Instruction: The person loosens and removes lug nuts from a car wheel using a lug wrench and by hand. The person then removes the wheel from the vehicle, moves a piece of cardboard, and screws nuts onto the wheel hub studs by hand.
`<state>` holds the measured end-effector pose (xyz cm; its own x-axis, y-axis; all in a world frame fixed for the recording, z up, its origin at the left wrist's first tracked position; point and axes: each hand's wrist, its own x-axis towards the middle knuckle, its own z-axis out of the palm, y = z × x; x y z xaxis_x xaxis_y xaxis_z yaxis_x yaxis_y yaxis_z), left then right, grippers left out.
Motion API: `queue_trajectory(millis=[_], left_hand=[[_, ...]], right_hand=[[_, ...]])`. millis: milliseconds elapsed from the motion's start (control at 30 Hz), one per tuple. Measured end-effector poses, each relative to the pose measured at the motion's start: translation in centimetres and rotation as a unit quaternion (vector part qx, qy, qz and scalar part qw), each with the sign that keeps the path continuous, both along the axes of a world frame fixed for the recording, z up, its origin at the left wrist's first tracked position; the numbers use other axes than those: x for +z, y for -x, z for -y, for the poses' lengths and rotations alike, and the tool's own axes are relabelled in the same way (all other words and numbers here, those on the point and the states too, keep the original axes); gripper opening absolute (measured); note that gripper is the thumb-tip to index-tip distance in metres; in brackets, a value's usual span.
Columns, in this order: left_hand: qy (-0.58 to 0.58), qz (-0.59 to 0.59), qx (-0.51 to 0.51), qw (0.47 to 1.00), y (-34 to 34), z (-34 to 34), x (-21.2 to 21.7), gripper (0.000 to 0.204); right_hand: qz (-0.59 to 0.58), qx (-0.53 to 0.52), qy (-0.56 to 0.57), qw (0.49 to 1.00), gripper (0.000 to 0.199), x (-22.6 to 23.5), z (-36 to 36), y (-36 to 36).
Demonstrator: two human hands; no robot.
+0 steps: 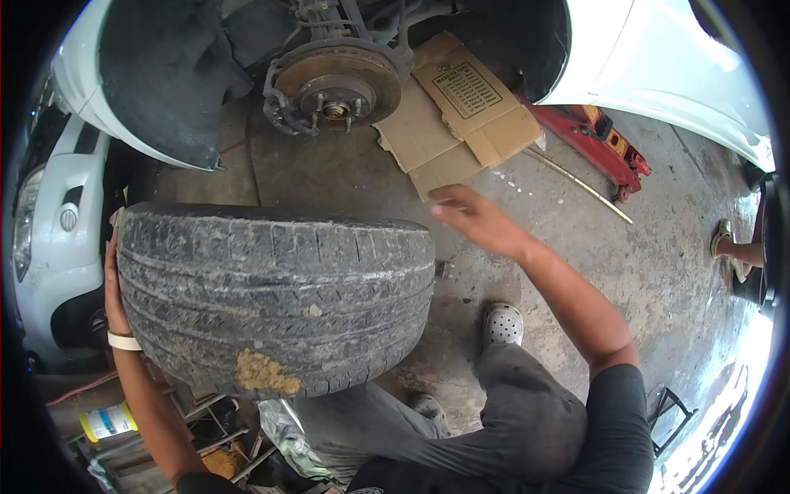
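Observation:
A worn, muddy car tire (pixel 284 280) stands upright in front of me, its tread toward me, with a tan dirt patch low on it. My left hand (pixel 113 284) holds its left side, palm against the sidewall and fingers stretched along it. Just off the tire's upper right edge, my right hand (pixel 485 224) is in the air, fingers extended and holding nothing. Beyond the tire, a rusty brake disc (pixel 362 72) and hub with bare studs sit in the wheel well of a white car (pixel 625 58). The tire's far face is hidden.
Flattened cardboard (pixel 440 123) lies beneath the car, beside a red floor jack (pixel 601 144) and a metal rod (pixel 584 188). Another white car (pixel 70 222) stands at left. A yellow-and-white tub (pixel 109 421) is at lower left. Another person's foot (pixel 724 244) shows at far right.

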<state>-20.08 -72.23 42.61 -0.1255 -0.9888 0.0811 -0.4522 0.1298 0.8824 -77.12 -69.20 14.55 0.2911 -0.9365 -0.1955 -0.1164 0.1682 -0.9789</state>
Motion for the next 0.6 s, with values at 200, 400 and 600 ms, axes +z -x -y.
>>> queue_trajectory(millis=[200, 400, 600], left_hand=[[0.040, 0.044, 0.002, 0.998, -1.6, 0.5, 0.9, 0.065], [0.213, 0.276, 0.062, 0.935, 1.8, -1.7, 5.3, 0.068], [0.163, 0.429, 0.127, 0.879, 2.5, 0.7, 4.7, 0.067]], right_hand=[[0.002, -0.113, 0.305, 0.946, 0.042, 12.9, -1.6, -11.7], [0.025, -0.235, 0.316, 0.919, 0.033, 16.5, -2.2, -16.4], [0.175, -0.246, 0.244, 0.922, 0.034, 18.2, -0.6, -21.9]])
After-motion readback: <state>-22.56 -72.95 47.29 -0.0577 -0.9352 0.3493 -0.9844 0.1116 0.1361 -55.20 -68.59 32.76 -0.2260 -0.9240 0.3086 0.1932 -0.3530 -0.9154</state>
